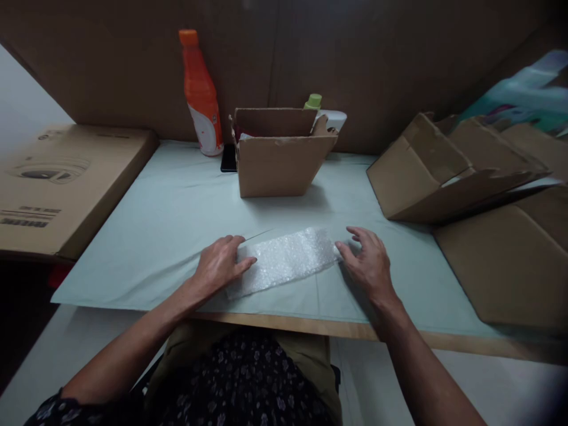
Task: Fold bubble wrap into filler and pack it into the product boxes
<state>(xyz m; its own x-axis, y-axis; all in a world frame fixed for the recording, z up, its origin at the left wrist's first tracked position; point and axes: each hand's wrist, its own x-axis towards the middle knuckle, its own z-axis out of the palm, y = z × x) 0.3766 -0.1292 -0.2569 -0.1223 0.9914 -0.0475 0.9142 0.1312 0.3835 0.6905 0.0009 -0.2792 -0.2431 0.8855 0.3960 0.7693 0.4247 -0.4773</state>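
A strip of clear bubble wrap (288,257) lies at a slant on the pale green cloth (177,195), close to the table's front edge. My left hand (222,260) rests at its left end, the thumb stretched over the wrap and the fingers along the far side. My right hand (366,260) is at the other end, with thumb and fingers apart and the thumb tip at the wrap's edge. From beside my left fingers a thin dark line runs off to the right; what it is I cannot make out.
An open cardboard box (279,165) stands beyond the wrap, a dark phone (228,158) beside it. Behind are an orange bottle (202,94) and a green-capped bottle (314,102). More cardboard boxes (417,171) crowd the right; a flat carton (75,189) lies left.
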